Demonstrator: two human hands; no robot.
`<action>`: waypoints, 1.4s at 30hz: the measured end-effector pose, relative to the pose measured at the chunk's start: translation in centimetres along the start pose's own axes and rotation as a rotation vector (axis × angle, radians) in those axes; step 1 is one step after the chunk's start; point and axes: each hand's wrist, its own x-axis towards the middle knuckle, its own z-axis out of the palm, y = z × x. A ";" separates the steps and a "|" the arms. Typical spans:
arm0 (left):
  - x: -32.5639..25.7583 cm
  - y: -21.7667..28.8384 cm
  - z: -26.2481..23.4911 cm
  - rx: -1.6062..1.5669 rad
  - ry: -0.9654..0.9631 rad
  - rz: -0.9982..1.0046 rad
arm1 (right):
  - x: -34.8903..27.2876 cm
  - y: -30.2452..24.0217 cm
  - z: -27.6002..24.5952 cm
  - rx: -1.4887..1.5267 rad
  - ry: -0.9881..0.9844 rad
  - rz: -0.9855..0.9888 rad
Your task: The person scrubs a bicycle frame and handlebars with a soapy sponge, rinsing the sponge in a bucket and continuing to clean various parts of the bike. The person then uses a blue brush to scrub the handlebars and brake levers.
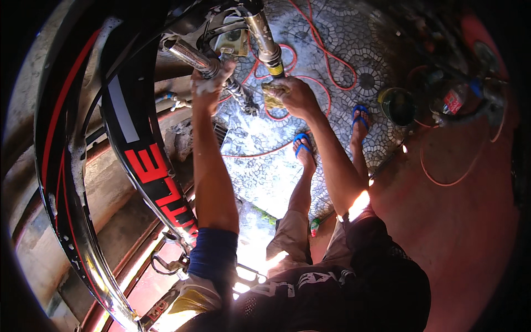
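A black bicycle frame (124, 110) with red lettering and a grey stripe rises at the left, with white suds on its tubes. Its fork has two silver legs near the top middle. Around the left fork leg (191, 57) is my left hand (209, 86), closed and streaked with foam. My right hand (298, 98) grips a yellowish-brown sponge (273, 95) against the lower end of the right fork leg (264, 41), just under a yellow band. The fingertips of both hands are partly hidden.
An orange-red hose (326, 52) loops over the pebble-mosaic floor (376, 124). A dark bucket (397, 106) stands at the right, near a clear container with a red label (452, 102). A yellowish box (232, 42) lies beyond the fork. My feet wear blue flip-flops (301, 145).
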 end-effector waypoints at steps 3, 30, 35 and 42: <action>1.1 -1.6 -2.9 -0.348 -0.355 0.015 | -0.4 -1.4 -1.1 -0.194 0.077 0.036; 6.9 -1.0 -1.0 0.540 0.224 1.332 | -0.4 6.8 12.0 0.319 0.735 -0.045; 6.2 2.0 0.3 0.734 0.272 1.427 | 1.4 7.4 9.9 -0.131 0.617 -0.157; 3.7 2.8 1.7 0.711 0.337 1.398 | 0.1 7.6 8.1 -0.089 0.624 -0.071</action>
